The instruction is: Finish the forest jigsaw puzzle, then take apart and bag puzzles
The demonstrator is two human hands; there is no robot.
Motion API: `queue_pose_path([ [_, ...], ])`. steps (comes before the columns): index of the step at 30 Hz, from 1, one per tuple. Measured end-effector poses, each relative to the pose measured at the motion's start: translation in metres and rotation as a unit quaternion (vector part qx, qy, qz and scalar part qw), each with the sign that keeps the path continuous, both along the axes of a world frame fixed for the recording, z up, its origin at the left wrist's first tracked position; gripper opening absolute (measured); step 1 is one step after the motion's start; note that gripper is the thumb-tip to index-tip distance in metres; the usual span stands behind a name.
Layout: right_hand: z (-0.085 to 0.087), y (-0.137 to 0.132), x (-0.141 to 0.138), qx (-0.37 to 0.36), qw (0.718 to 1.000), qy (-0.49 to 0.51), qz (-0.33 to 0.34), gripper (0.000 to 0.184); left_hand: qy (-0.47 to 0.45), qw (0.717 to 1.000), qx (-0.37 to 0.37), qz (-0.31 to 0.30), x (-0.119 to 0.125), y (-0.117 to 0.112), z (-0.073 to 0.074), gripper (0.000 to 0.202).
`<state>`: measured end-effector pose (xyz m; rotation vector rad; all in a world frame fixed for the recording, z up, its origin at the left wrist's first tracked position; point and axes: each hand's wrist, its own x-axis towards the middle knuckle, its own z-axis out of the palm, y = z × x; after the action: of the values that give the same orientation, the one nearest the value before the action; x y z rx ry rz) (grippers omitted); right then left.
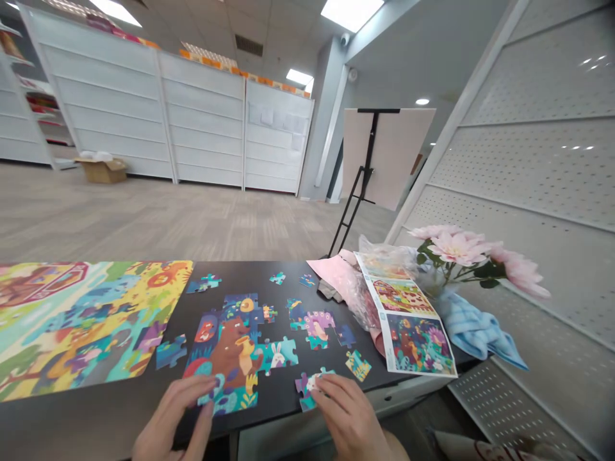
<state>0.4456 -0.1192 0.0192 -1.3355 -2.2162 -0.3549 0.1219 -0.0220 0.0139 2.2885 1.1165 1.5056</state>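
Black table (283, 398) carries the colourful half-built bear jigsaw (230, 352) near its front edge, where your left hand (175, 416) lies open, fingertips on its lower edge, while your right hand (346, 413), also open, presses fingertips onto a small teal cluster of joined pieces (305, 387) just beside it.

only the left hand (175, 419) and the right hand (348, 416) show, both bare down to the wrist. the fingers are slim and uncovered. the forearms are cut off by the lower edge.
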Motion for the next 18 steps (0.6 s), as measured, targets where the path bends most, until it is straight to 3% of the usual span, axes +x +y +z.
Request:
queue_pose_path([
  [6, -0.003, 0.013, -0.011, 0.074, 0.996, 0.055, -0.004, 0.036, -0.010, 0.999, 0.009, 0.050, -0.010, 0.025, 0.000, 0.015],
  [10, -0.004, 0.026, -0.029, 0.123, 0.991, 0.060, 0.010, 0.041, -0.004, 0.999, 0.016, 0.034, -0.010, 0.028, -0.004, 0.016],
  [18, 0.011, 0.030, -0.045, 0.027, 0.997, 0.065, -0.016, 0.040, 0.025, 1.000, 0.016, -0.002, -0.007, 0.023, 0.001, 0.012],
])
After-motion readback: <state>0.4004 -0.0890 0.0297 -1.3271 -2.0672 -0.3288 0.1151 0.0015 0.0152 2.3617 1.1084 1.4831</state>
